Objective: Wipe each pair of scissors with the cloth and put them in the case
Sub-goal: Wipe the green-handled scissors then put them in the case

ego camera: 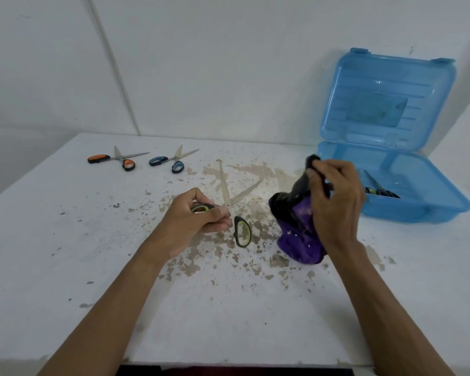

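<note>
Green-handled scissors are being held near the middle of the desk, with the blades spread in a V and pointing toward the far side. The left hand is curling its fingers and thumb round one handle loop. The other loop is hanging free to its right, and I cannot tell whether it is touching the desk. The scissors are looking light and rigid, with steel blades and rubbery-looking loops. The loops or the pivot are probably the safest places to hold, keeping skin off the edges and tips. With the blades open, each one is likely needing its own pass from pivot to tip.

Just to the right, the right hand is pinching the top of a purple and black cloth, whose lower folds are resting bunched on the desk. Being soft and limp, it is probably going to drape and snag on the points.

Farther back on the right, a blue plastic case is standing open with its lid upright, and a dark-handled pair is lying inside. The right forearm and cloth are sitting between the held scissors and the case.

At the far left, orange-handled scissors and blue-handled scissors are lying side by side with blades parted, well apart from both hands.
</note>
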A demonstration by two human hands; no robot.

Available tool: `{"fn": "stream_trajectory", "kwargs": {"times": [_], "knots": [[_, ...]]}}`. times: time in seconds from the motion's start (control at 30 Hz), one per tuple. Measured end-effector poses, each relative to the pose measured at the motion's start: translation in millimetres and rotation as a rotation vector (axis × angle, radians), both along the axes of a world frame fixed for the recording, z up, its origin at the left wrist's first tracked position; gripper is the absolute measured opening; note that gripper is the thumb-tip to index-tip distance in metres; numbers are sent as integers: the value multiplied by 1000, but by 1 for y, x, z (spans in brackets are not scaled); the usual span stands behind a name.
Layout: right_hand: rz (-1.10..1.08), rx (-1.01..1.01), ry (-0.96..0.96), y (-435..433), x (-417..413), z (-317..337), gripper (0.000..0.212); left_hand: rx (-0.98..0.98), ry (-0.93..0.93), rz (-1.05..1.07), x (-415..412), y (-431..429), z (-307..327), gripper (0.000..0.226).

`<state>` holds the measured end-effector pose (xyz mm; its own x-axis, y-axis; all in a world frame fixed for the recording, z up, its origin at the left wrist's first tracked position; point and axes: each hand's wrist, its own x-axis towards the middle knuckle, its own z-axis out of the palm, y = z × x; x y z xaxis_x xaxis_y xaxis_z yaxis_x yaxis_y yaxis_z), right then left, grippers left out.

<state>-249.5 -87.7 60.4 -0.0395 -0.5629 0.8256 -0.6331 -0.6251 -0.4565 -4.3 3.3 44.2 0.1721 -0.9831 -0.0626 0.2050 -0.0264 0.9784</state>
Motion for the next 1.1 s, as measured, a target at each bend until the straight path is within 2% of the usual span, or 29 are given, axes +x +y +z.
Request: {"fn": "stream_trajectory", "kwargs": {"times": [0.07,0.2,0.3,0.43,0.57,0.67,0.73,0.83,0.97,1.1], "knots": [[-28,22,10,-1,-4,1,19,13,-6,-80,4,2,1,31],[236,112,271,23,21,-21,24,0,-19,-49,-4,0,-2,31],[356,103,376,36,45,-33,19,-26,-64,-2,-7,-2,-4,30],[325,56,403,37,56,-41,17,-30,-110,-3,-6,-2,-6,30],[266,25,534,36,54,-41,22,-49,-120,-21,-7,-2,-7,33],[161,38,515,21,48,-36,16,-26,-100,-11,-5,-3,-8,32],[69,75,415,9,41,-32,11,3,-99,-6,-4,-3,-9,31],[112,101,304,11,38,-34,10,28,-101,2,-3,-4,-11,32],[298,7,431,32,57,-47,7,22,-177,-3,-6,-5,-11,33],[242,-5,439,22,58,-53,7,-11,-246,-24,-3,-4,-11,34]]}}
